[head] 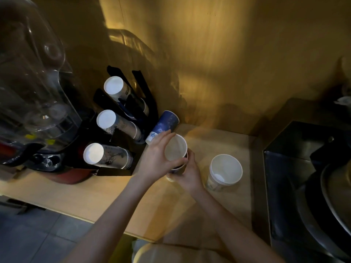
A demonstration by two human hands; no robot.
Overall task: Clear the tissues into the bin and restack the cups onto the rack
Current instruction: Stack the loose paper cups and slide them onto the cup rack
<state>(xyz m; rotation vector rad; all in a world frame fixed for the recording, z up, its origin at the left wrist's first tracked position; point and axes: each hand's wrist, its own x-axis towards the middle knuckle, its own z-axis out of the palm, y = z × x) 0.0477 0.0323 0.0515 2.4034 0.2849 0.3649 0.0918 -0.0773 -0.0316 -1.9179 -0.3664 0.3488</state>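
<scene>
My left hand (154, 155) grips the rim of a white-lined paper cup (175, 149) that sits nested in a dark cup stack. My right hand (187, 172) holds that stack (177, 168) from below and the right. A blue patterned cup (164, 126) lies tilted just behind my left fingers, against the rack. The black cup rack (136, 103) stands at the back left, holding three sloping stacks of cups (114, 88), (107, 120), (95, 153) with their white bases facing me. A separate stack of white cups (225, 170) stands upright to the right. No tissues are visible.
A blender with a clear jar (32, 95) stands left of the rack. A dark metal sink (303, 168) with a pan (336, 194) fills the right side. The wooden counter (95, 202) ends at a front edge, with grey floor below. A pale rounded object (144, 251) sits below the edge.
</scene>
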